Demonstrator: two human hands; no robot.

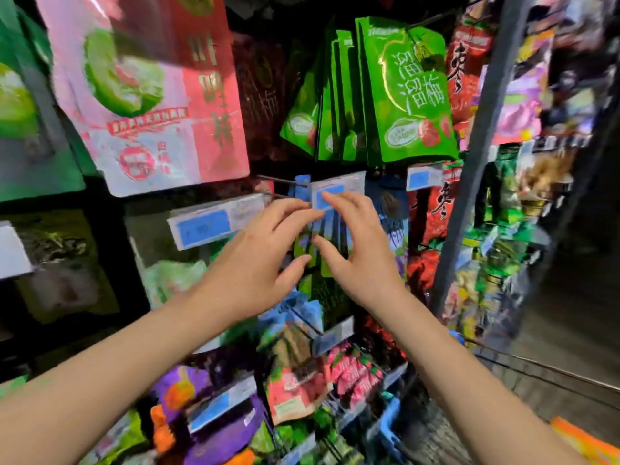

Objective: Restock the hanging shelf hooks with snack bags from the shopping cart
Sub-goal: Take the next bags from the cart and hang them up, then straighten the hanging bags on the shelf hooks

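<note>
The snack bags (330, 236) hang in a row on a hook under a blue price tag (330, 196). The left hand (255, 260) and right hand (362, 253) each have a released grip, with spread fingers touching the bags' tops. The wire rim of the shopping cart (543, 369) shows at lower right, but its contents cannot be made out.

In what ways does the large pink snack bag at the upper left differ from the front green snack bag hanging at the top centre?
The pink snack bag shows a round green fruit; the green snack bag shows red fruit near its bottom. The pink bag looks blurred; the green one is sharp. Several matching bags hang behind the green one; no matching bag shows behind the pink one. Both carry Chinese print.
</note>
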